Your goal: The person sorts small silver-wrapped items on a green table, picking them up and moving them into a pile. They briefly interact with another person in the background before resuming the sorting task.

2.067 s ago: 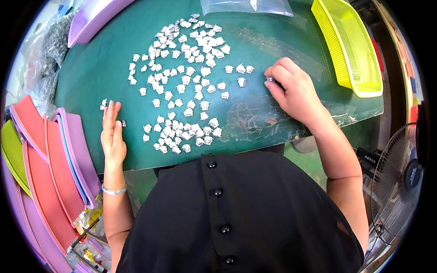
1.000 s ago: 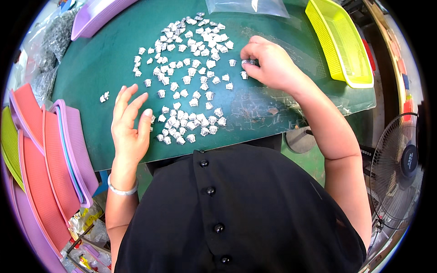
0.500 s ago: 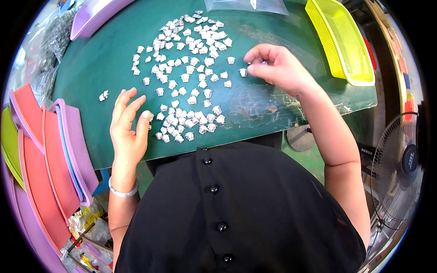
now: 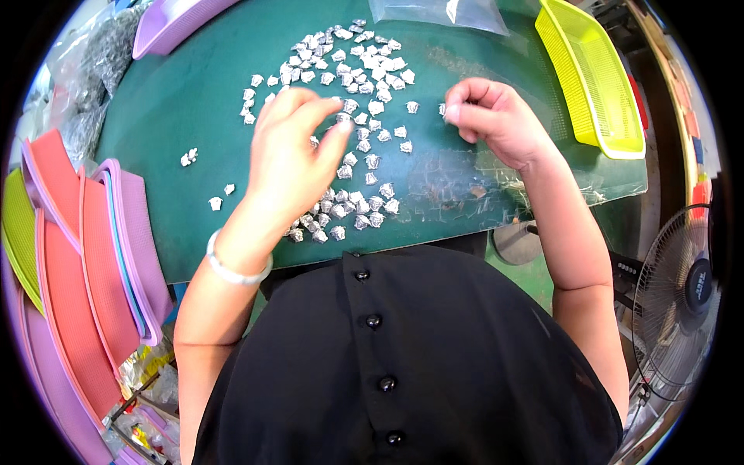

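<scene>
Many small silvery-white, knobbly pieces [image 4: 384, 74] lie spread over the green tabletop [image 4: 434, 190]. My left hand [image 4: 298, 151] is over the left part of the spread, thumb and forefinger apart, with one piece near their tips. Under its wrist and palm some pieces are hidden. My right hand [image 4: 500, 120] hovers at the right of the spread, fingers curled and thumb pressed in; what it holds is hidden. A single piece [image 4: 442, 109] shows beside its fingertips. Two loose pieces [image 4: 215, 203] and a small white cluster [image 4: 189, 157] lie to the left.
A yellow-green plastic basket [image 4: 593, 85] stands at the far right, a purple one [image 4: 174, 23] at the far left. Stacked coloured baskets [image 4: 108, 256] stand left of the table. A clear plastic bag [image 4: 442, 12] lies at the back. A fan [image 4: 674, 294] stands at the right.
My left hand has moved right and away from me, over the pieces, uncovering two loose ones at the left. My right hand has curled tighter. The whole view has shifted slightly.
</scene>
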### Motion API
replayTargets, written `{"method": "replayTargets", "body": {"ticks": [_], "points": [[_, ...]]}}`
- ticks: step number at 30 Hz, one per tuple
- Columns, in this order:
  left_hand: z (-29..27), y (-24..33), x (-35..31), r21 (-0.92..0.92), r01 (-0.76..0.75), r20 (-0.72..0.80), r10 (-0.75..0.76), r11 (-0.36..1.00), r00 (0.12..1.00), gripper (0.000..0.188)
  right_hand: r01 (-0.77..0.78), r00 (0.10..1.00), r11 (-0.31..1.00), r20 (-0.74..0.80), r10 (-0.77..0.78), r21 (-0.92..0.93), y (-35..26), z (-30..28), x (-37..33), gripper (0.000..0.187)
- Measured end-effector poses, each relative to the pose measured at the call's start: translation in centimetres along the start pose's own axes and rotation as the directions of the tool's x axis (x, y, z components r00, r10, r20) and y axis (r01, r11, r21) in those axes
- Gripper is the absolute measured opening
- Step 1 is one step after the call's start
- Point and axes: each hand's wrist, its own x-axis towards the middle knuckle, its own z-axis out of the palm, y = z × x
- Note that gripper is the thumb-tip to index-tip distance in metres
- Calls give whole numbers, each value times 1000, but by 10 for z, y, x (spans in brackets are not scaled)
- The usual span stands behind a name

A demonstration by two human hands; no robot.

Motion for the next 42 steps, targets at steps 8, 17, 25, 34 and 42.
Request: {"method": "replayTargets", "body": {"ticks": [8,17,25,34,42], "points": [[42,17,54,377,33,285,-150,925,947,37,-44,998,998,-46,46,43,-11,-13,43,14],[40,21,48,194,148,299,-202,970,933,22,401,876,385,225,-427,-831,3,3,66,19],[43,20,42,-9,263,330,-245,965,912,16,155,987,637,92,-131,-755,-12,-7,55,15],[42,11,42,48,101,201,-109,994,974,11,298,929,433,155,-335,-851,-20,-6,56,19],[45,-26,79,74,-177,187,161,981,969,21,418,853,223,297,-428,-880,-11,2,84,18]]}}
